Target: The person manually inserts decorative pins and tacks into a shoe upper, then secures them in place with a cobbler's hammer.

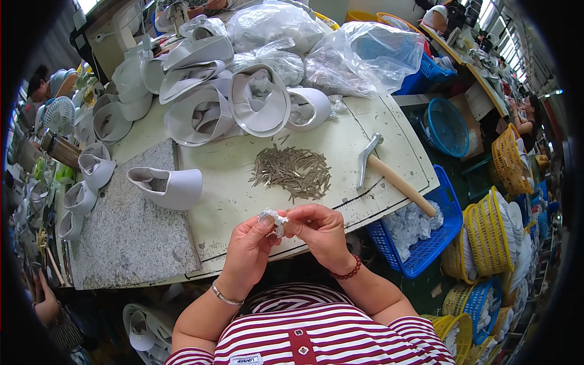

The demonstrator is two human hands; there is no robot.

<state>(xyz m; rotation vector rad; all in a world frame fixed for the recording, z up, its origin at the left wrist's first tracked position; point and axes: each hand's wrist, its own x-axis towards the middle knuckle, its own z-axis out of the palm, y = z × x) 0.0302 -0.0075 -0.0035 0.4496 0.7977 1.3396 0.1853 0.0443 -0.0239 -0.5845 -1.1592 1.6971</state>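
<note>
Both my hands are raised in front of me at the table's near edge. Between their fingertips is a small crumpled white piece with a silvery speckle (272, 219); its exact kind is hard to make out. My left hand (249, 243) pinches it from the left. My right hand (322, 234) has thumb and forefinger closed on its right end. Just beyond them lies a heap of short, thin brownish metal strips (292, 173). A hammer (398, 182) with a wooden handle rests to the right, its handle end jutting past the edge. Left of the heap sits a white, hollow curved piece (167, 187).
A grey speckled stone slab (128, 243) covers the table's left part. More white curved pieces (198, 115) and clear plastic bags (365, 58) crowd the far side. On the right stand a blue basket (435, 243) of white bits and several yellow baskets (486, 237).
</note>
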